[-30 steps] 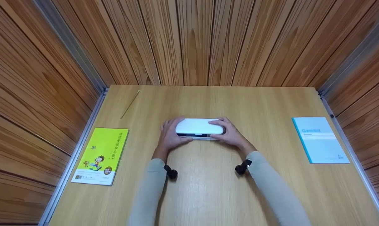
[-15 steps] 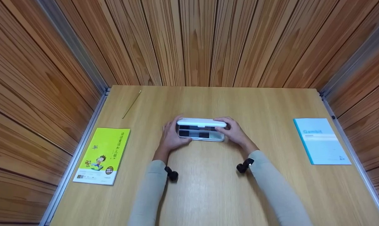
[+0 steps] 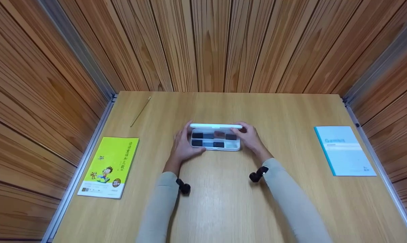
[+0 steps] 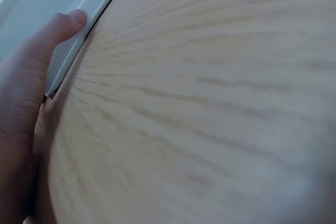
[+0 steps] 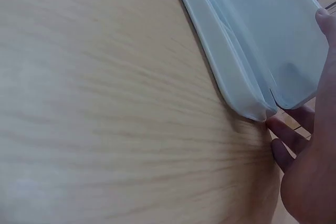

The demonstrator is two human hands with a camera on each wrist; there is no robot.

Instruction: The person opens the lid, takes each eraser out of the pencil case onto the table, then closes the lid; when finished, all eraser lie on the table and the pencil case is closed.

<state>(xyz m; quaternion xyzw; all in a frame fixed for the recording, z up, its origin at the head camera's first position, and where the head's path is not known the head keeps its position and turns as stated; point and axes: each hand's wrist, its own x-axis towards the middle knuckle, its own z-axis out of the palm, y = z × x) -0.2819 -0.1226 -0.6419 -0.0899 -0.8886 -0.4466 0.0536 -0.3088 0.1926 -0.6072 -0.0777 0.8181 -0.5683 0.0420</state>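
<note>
A long white pencil case (image 3: 215, 149) lies in the middle of the table in the head view, its hinged lid (image 3: 217, 126) raised and standing at the far side. Dark rectangular patches show in two rows inside; what they are cannot be told. My left hand (image 3: 182, 143) grips the left end, thumb over the near rim and fingers at the far corner. At the right end my right hand (image 3: 252, 136) holds the lid, thumb at its front edge and other fingers behind. In the right wrist view the lid (image 5: 278, 30) tilts up from the base (image 5: 218, 61).
A yellow-green book (image 3: 110, 165) lies at the left of the table. Behind it is a thin pencil-like stick (image 3: 140, 112). A light blue booklet (image 3: 345, 152) lies at the right. Wood-plank walls (image 3: 210, 47) stand at the back and sides.
The lid of the pencil case has swung up and back from nearly closed, baring the inside. My right hand has risen with it; my left hand has stayed at the left end.
</note>
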